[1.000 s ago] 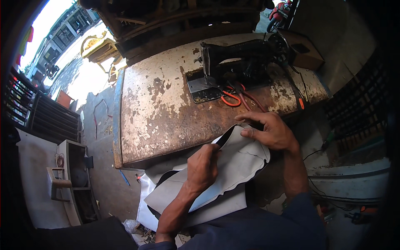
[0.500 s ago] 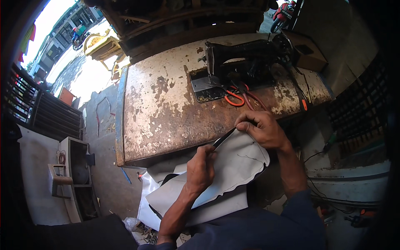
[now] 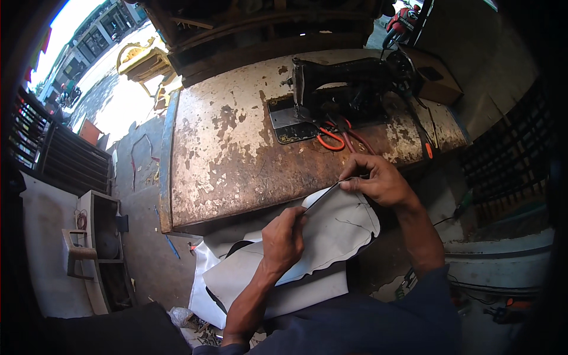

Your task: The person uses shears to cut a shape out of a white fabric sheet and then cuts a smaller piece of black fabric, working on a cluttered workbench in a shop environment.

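A light grey piece of fabric [image 3: 346, 228], with a dark underside and thin dark lines marked on it, is stretched over my lap in front of the table. My left hand [image 3: 283, 239] is closed on its upper edge, thumb and fingers pressed together. Farther right, my right hand [image 3: 381, 182] pinches the same edge near its upper corner. Between the hands, the edge runs taut as a thin dark line. More pale fabric [image 3: 316, 290] hangs beneath this piece, its extent partly hidden by my left forearm.
The worn wooden table [image 3: 219, 177] with peeling paint carries a black sewing machine [image 3: 331, 74], red-handled scissors [image 3: 331, 141] and a cardboard box [image 3: 444, 86]. A small open shelf unit [image 3: 109, 260] stands at left. A blue pen-like stick [image 3: 172, 247] lies on the floor.
The dark band along the edge between my hands has become narrower. My right hand's fingers have shifted slightly on the edge. The whole view has moved a little.
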The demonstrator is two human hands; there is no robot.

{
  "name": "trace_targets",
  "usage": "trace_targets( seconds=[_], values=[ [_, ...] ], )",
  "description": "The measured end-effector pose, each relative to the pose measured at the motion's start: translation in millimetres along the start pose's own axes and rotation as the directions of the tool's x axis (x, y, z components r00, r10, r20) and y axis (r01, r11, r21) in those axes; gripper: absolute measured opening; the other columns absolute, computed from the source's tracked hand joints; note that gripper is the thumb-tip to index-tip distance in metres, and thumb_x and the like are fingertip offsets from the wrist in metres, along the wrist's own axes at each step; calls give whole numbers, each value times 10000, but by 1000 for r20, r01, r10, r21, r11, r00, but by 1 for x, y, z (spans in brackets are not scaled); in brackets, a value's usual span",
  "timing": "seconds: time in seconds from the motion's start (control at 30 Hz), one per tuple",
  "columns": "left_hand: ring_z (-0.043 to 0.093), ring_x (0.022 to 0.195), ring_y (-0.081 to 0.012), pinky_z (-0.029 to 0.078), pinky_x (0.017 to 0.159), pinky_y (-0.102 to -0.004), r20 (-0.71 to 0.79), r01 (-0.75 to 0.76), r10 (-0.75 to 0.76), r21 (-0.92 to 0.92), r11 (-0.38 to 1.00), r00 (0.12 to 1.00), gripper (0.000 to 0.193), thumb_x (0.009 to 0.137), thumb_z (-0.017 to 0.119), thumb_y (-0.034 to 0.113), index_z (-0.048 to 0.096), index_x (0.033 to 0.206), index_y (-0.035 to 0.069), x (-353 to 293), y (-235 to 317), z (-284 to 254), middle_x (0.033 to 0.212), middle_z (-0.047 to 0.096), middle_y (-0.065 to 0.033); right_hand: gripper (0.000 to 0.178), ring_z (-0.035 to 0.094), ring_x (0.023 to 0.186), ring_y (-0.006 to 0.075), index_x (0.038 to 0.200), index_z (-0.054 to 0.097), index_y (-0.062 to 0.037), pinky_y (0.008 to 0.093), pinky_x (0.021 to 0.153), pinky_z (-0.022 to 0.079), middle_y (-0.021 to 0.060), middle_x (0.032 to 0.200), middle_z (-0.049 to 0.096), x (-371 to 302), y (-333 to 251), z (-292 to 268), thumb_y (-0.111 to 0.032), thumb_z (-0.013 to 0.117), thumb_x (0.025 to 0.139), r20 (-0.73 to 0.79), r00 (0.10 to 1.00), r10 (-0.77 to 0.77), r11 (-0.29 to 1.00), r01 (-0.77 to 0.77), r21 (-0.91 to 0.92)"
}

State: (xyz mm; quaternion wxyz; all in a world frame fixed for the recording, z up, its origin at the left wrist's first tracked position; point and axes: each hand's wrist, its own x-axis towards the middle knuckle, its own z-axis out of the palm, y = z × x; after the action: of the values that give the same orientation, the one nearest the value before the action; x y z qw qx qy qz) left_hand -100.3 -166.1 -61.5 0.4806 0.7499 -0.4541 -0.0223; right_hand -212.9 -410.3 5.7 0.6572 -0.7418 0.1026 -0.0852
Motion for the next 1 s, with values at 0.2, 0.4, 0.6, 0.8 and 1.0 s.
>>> trace_targets(
  seconds=[0.2,0.4,0.6,0.8,1.0],
  values=[
    [720,825,-382,558,713,-429,-35,7,-7,-5,1000,999,163,926,702,9,664,1084,23,2,2,-4,940,729,-172,139,601,917,58,942,678,-50,243,839,472,-26,946,656,2,-3,0,-84,812,922,-5,999,54,989,-53,138],
    [731,836,-395,569,724,-433,-18,106,-107,-59,993,994,136,956,699,42,660,1084,19,0,0,-3,920,729,-193,117,590,929,67,1011,694,-32,251,868,467,-21,957,657,1,3,9,-118,763,971,-54,993,104,978,-92,189],
    [722,837,-399,564,729,-431,-24,79,-81,-55,995,996,139,943,697,28,659,1076,17,-2,4,1,932,726,-191,155,598,946,83,1054,699,1,272,875,482,-4,966,675,-2,-4,14,-149,703,1020,-89,995,-35,978,16,-210],
    [716,840,-399,561,736,-433,-62,26,-30,-61,998,998,153,921,684,-5,677,1074,0,1,2,1,944,719,-194,211,608,921,80,1102,717,5,278,848,499,1,944,685,-3,-11,10,-192,655,1059,-40,999,10,976,-18,-218],
    [725,848,-393,565,749,-419,-84,33,-40,-81,996,996,170,918,683,-12,700,1087,-16,-1,-3,0,944,724,-195,291,672,963,135,1213,726,-20,308,875,534,59,1009,739,2,-15,3,-259,656,1062,-26,999,-21,962,13,-272]
  ],
)
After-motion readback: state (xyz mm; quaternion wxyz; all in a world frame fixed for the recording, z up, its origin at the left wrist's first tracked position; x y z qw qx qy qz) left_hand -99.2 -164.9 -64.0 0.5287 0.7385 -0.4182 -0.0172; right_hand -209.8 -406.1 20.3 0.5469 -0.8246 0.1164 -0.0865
